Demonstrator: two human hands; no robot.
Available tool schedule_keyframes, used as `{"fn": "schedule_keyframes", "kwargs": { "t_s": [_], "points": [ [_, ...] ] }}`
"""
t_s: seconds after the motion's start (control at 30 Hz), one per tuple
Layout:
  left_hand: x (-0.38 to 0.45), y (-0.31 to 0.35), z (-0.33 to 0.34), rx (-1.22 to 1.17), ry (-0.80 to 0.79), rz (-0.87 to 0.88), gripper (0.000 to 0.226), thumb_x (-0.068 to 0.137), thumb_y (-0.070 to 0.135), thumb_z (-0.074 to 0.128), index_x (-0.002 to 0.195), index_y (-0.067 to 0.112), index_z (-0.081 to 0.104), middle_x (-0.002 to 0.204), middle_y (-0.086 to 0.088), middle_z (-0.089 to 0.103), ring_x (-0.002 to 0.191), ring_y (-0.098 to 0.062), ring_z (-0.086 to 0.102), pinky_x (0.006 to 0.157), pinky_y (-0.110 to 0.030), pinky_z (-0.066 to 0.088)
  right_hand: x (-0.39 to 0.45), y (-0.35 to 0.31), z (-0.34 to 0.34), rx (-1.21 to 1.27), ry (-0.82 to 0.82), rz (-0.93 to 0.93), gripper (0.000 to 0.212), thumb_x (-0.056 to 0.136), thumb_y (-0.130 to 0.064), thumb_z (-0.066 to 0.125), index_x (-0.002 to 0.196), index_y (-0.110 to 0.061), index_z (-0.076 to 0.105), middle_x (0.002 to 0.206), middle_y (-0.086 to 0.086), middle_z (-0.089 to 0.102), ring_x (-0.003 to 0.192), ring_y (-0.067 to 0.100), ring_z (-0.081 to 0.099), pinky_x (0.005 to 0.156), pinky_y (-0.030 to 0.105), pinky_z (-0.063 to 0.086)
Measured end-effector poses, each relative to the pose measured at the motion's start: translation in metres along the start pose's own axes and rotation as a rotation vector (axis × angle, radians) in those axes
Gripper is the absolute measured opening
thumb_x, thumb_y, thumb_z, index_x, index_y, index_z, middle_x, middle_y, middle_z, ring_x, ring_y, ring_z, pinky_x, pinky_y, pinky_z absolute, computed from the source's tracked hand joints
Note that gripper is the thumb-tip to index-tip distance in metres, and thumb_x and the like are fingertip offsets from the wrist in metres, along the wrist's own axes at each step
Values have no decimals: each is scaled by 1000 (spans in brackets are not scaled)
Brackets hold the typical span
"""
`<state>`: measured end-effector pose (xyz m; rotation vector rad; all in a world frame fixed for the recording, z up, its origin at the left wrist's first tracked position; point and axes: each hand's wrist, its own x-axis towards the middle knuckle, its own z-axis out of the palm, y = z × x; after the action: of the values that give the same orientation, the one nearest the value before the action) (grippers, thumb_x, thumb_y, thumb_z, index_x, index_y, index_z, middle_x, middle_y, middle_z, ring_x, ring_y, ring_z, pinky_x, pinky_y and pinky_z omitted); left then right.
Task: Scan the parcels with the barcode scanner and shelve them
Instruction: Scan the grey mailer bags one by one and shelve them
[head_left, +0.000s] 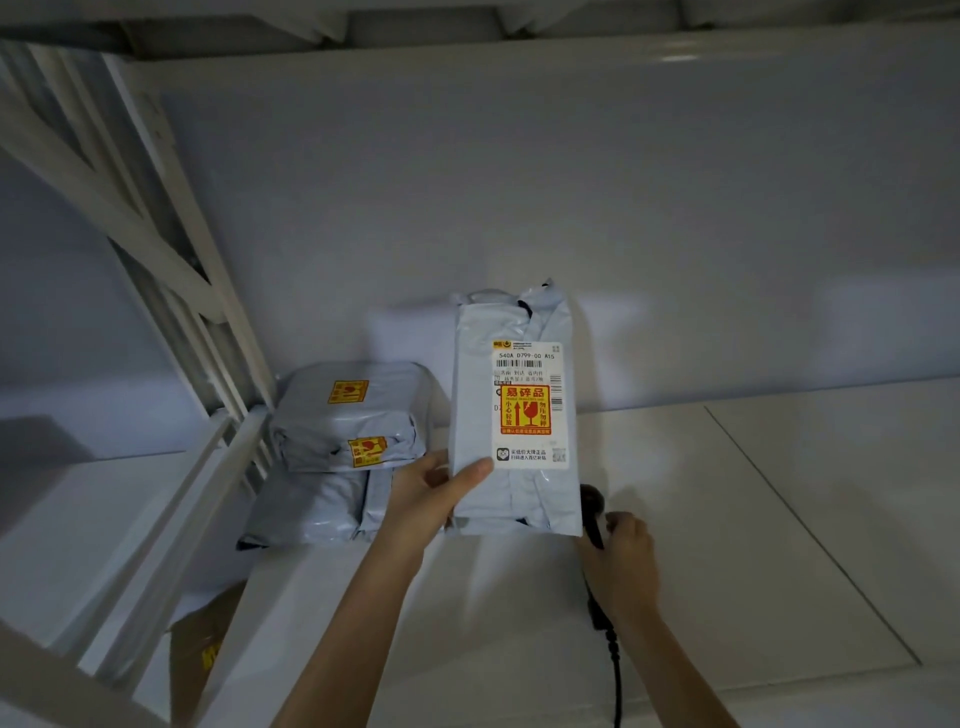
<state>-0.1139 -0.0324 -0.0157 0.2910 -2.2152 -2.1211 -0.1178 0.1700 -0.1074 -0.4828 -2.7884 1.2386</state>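
Note:
A grey plastic parcel (514, 415) stands upright on the white shelf board (727, 519), its shipping label with a yellow and red fragile sticker facing me. My left hand (431, 493) grips its lower left edge, thumb across the front. A black barcode scanner (593, 514) sits just right of the parcel's lower corner; my right hand (621, 561) holds its handle, and its black cable (615, 670) trails toward me. The scanner's head is partly hidden behind the parcel.
A pile of grey parcels (348, 415) with fragile stickers lies at the left against the white shelf upright (171, 260). A cardboard box (202, 654) shows on the level below. Another shelf board (467, 47) runs overhead. A seam crosses the board to the right.

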Motion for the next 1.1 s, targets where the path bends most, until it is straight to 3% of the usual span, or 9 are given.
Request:
{"fn": "schedule_keyframes", "kwargs": {
  "t_s": [0.07, 0.13, 0.2, 0.33, 0.43, 0.53, 0.6, 0.8, 1.1],
  "points": [
    [-2, -1, -1, -2, 4, -3, 19, 77, 23, 76, 95, 20, 71, 85, 7, 75, 73, -3, 71, 63, -19, 58, 4, -11, -3, 136, -191, 147, 36, 83, -34, 65, 98, -5, 51, 90, 11, 58, 75, 25, 58, 61, 30, 41],
    [-4, -3, -2, -14, 10, 1, 19, 76, 22, 76, 94, 21, 71, 84, 8, 75, 72, -2, 71, 60, -17, 56, 10, -20, -9, 443, -376, 334, 24, 81, -21, 69, 80, -4, 51, 63, 9, 57, 50, 20, 54, 50, 29, 42],
    [-5, -4, -5, -20, 21, 6, 19, 76, 21, 76, 94, 23, 71, 79, 12, 75, 69, 0, 70, 56, -15, 54, 10, -21, -15, 666, -447, 438, 21, 79, -11, 71, 71, -1, 54, 51, 9, 53, 38, 19, 50, 40, 25, 42],
    [-4, -9, -10, 8, 52, -4, 18, 75, 25, 77, 91, 29, 69, 65, 18, 72, 62, -8, 65, 59, -26, 52, -7, -37, -41, 794, -299, 320, 4, 83, -4, 58, 81, -4, 54, 56, 5, 47, 42, 16, 44, 42, 25, 39],
    [-3, -11, -9, 1, 49, -4, 20, 76, 24, 77, 93, 30, 67, 66, 15, 72, 66, -15, 61, 57, -27, 51, -32, -65, -73, 827, -207, 132, 9, 84, -7, 58, 76, -9, 54, 54, 3, 47, 41, 14, 43, 44, 26, 39],
    [-3, -13, -4, -2, 52, -5, 22, 74, 25, 78, 92, 31, 66, 71, 11, 72, 66, -14, 63, 55, -26, 51, -61, -94, -98, 860, -239, -11, 14, 82, -10, 58, 70, -11, 52, 47, -1, 46, 37, 12, 42, 38, 24, 39],
    [-3, -16, 1, -6, 53, -11, 23, 74, 25, 79, 92, 31, 66, 74, 10, 73, 66, -16, 63, 62, -33, 52, -76, -109, -106, 869, -281, -68, 14, 82, -10, 58, 70, -10, 51, 47, 0, 46, 37, 12, 41, 39, 23, 38],
    [-4, -23, 11, 13, 83, -25, 23, 72, 29, 80, 91, 24, 67, 74, 8, 72, 62, -13, 63, 54, -25, 51, -96, -123, -105, 833, -295, -98, 9, 83, -10, 57, 76, -9, 50, 51, 8, 42, 38, 14, 39, 48, 29, 35],
    [-10, -25, 13, 1, 87, -21, 21, 72, 26, 80, 85, 31, 65, 74, 9, 71, 62, -14, 61, 56, -29, 50, -100, -119, -106, 819, -286, -101, 10, 83, -9, 56, 78, -7, 48, 56, 8, 40, 36, 13, 39, 43, 26, 35]
  ]
}}
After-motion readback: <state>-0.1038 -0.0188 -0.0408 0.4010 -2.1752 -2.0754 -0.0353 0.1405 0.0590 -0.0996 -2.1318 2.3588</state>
